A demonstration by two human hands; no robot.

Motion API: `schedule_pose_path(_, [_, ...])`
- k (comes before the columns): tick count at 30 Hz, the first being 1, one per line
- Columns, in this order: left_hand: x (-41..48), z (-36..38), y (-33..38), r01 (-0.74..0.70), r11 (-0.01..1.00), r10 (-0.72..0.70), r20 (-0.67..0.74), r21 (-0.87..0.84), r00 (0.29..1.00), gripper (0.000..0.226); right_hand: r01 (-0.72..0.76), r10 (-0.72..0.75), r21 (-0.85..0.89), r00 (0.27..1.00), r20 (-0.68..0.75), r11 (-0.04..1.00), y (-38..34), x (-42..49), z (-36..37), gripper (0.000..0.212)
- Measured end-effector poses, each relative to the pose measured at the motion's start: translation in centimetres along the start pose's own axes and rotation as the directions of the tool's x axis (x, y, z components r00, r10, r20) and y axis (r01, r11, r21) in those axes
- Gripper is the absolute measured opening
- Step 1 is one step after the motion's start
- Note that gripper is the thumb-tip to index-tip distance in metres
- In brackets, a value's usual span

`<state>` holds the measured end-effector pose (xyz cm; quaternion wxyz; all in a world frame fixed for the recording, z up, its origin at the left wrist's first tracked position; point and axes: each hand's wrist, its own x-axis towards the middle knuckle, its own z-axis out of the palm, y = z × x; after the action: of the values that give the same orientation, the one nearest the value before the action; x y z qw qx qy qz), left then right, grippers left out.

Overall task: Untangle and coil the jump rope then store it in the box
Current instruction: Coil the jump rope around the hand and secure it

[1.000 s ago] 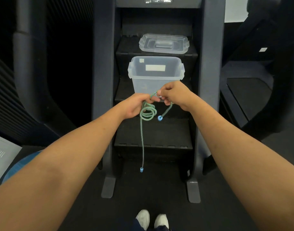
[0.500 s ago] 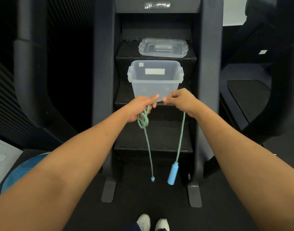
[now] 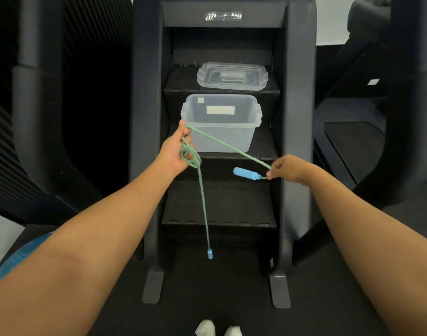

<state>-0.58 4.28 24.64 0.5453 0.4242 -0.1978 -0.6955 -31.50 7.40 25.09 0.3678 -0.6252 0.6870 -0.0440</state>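
Gripping: left hand (image 3: pixel 175 154) clutches loops of thin green braided jump rope (image 3: pixel 228 147); right hand (image 3: pixel 288 169) pinches it beside blue cylindrical handle (image 3: pixel 246 174).
Axis: taut diagonal, hands apart.

dark stepped machine (image 3: pixel 221 202), black floor (image 3: pixel 207 287), white wall (image 3: pixel 331 20)

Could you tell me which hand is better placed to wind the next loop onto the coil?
Right, probably. The left hand grips the coil, while the right hand pinches the rope by the handle, free to bring it over.
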Motion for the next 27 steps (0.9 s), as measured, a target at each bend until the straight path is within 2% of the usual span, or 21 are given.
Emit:
schedule_pose_path(1, [0.1, -0.2, 0.0, 0.001, 1.0, -0.001, -0.015, -0.023, 1.0, 0.05, -0.085, 0.084, -0.017, 0.995, -0.061, 0.996, 0.6, 0.2, 0.1, 0.027])
schedule_pose_path(2, [0.0, -0.5, -0.1, 0.005, 1.0, -0.006, -0.018, -0.026, 1.0, 0.05, -0.156, 0.162, 0.064, 0.981, -0.105, 0.986, 1.0, 0.3, 0.2, 0.026])
schedule_pose_path(3, [0.0, -0.8, -0.2, 0.009, 1.0, -0.009, -0.02, 0.003, 1.0, 0.051, -0.215, 0.251, 0.301, 0.964, -0.085, 0.929, 1.5, 0.3, 0.5, 0.024])
schedule_pose_path(4, [0.0, -1.1, -0.4, 0.013, 0.998, -0.012, -0.017, 0.069, 1.0, 0.052, -0.238, 0.304, 0.53, 0.952, -0.039, 0.814, 1.7, 0.2, 0.7, 0.022])
schedule_pose_path(5, [0.0, -1.4, -0.7, 0.017, 0.986, -0.016, -0.007, 0.166, 1.0, 0.052, -0.207, 0.303, 0.701, 0.953, -0.014, 0.682, 1.7, 0.2, 0.9, 0.019])
schedule_pose_path(7, [-0.2, -1.5, -1.1, 0.031, 0.897, -0.064, 0.06, 0.441, 0.996, 0.047, -0.091, 0.236, 0.823, 0.97, -0.053, 0.561, 1.2, 0.5, 1.0, 0.025])
schedule_pose_path(9, [-0.6, -0.9, -1.5, -0.003, 0.708, -0.16, 0.164, 0.706, 0.973, 0.027, -0.009, 0.17, 0.806, 0.979, -0.113, 0.592, -0.4, 0.6, 1.0, 0.039])
schedule_pose_path(11, [-1.0, 0.6, -2.0, -0.1, 0.542, -0.199, 0.243, 0.834, 0.949, 0.023, 0.035, 0.117, 0.775, 0.983, -0.139, 0.631, -2.2, 0.6, 1.2, 0.044])
schedule_pose_path(12, [-1.2, 1.5, -2.3, -0.149, 0.522, -0.173, 0.275, 0.84, 0.946, 0.026, 0.056, 0.086, 0.755, 0.985, -0.148, 0.654, -3.0, 0.5, 1.3, 0.038])
schedule_pose_path(15, [-1.7, 4.4, -2.7, -0.189, 0.589, -0.056, 0.273, 0.786, 0.96, 0.036, 0.164, -0.026, 0.625, 0.974, -0.223, 0.763, -5.0, 0.2, 1.9, 0.009])
schedule_pose_path(16, [-1.9, 5.1, -2.7, -0.178, 0.586, -0.064, 0.265, 0.79, 0.962, 0.041, 0.205, -0.079, 0.572, 0.968, -0.238, 0.794, -5.5, 0.2, 2.1, 0.008])
schedule_pose_path(20, [-2.2, 6.2, -3.1, -0.143, 0.462, -0.189, 0.255, 0.875, 0.948, 0.057, 0.325, -0.255, 0.371, 0.94, -0.226, 0.87, -6.8, 0.0, 2.9, 0.031])
schedule_pose_path(22, [-2.3, 6.1, -3.1, -0.087, 0.513, -0.201, 0.218, 0.854, 0.955, 0.052, 0.36, -0.318, 0.285, 0.93, -0.184, 0.888, -7.3, -0.6, 3.3, 0.034])
schedule_pose_path(23, [-2.3, 5.9, -3.1, -0.043, 0.58, -0.224, 0.21, 0.814, 0.952, 0.049, 0.357, -0.326, 0.298, 0.933, -0.149, 0.885, -7.4, -1.0, 3.4, 0.034])
schedule_pose_path(25, [-2.3, 5.4, -3.1, 0.021, 0.732, -0.244, 0.233, 0.681, 0.941, 0.04, 0.308, -0.322, 0.455, 0.946, -0.049, 0.836, -7.5, -1.9, 3.6, 0.038])
schedule_pose_path(27, [-2.4, 4.9, -3.2, -0.002, 0.782, -0.189, 0.24, 0.623, 0.952, 0.036, 0.198, -0.295, 0.62, 0.954, 0.056, 0.759, -7.6, -2.6, 3.4, 0.033])
